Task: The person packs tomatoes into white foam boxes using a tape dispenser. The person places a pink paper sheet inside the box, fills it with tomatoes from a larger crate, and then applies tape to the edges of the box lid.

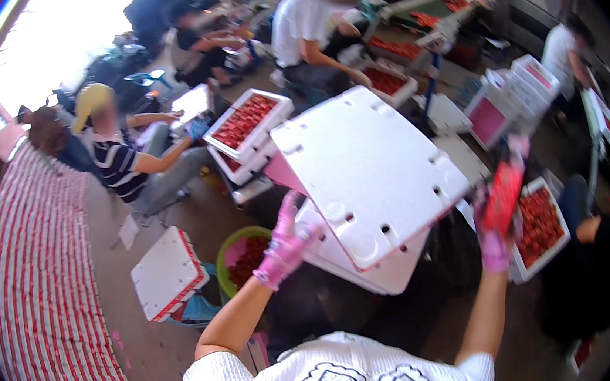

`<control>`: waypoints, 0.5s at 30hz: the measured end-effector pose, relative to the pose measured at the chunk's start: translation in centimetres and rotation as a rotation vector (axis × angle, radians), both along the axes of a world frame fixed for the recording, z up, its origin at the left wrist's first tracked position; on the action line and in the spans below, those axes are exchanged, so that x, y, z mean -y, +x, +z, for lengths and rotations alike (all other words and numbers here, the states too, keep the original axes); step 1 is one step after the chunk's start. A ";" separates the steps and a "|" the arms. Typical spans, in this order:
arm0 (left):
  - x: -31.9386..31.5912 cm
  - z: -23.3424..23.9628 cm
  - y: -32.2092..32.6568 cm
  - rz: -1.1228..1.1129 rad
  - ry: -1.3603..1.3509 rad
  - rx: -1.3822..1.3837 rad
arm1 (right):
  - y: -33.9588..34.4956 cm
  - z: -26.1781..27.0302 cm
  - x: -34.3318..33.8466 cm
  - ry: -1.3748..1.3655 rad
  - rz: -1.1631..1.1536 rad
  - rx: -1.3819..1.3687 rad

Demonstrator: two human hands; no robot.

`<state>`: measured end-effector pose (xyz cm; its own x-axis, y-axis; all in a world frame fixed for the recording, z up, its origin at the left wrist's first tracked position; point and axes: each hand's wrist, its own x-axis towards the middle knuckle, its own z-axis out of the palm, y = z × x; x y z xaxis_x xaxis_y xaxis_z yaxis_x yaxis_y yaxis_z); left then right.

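Observation:
A white foam box lid (369, 167) lies tilted over a white foam box (363, 265) in front of me, with a pink sheet (283, 171) showing at its left. My left hand (288, 242), in a pink glove, is spread at the lid's left edge; whether it touches the lid is unclear. Also gloved in pink, my right hand (494, 226) is closed around a red tape dispenser (505, 194). Just right of that hand, a white foam box (561, 214) holds red fruit-like pieces, too blurred to name surely.
Long stacks of red-and-white boxes (40, 274) line the left side. A lime-green basket (224, 271) stands beside a red-taped foam box (166, 275). Co-workers (116, 149) sit around filled foam boxes (285, 103) ahead. Part of another person (597, 266) shows close at right.

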<state>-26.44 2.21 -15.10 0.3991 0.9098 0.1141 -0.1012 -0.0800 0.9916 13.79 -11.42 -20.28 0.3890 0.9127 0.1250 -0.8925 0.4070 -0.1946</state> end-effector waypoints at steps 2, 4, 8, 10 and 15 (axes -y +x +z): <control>-2.9 -4.3 -1.3 0.016 -0.136 -0.030 | 1.5 0.8 -5.6 -0.135 -0.007 0.262; -4.5 -3.5 -0.2 0.030 -0.111 -0.236 | 1.9 3.1 -8.4 -0.542 -0.149 1.267; -6.3 -2.8 0.0 0.139 -0.086 -0.438 | -7.2 9.6 -8.1 -0.497 -1.112 2.397; -9.5 -6.3 -1.0 0.019 -0.155 -0.260 | -10.1 10.6 -5.2 -0.481 -1.122 2.387; -12.4 -1.8 -1.2 -0.441 -0.604 0.304 | -4.5 -1.8 -1.7 -0.389 -0.505 1.913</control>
<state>-27.65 14.60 -16.95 0.7666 0.6146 -0.1859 -0.2704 0.5716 0.7747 9.26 -9.67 -22.08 0.1996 0.8605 0.4687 0.6891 0.2167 -0.6915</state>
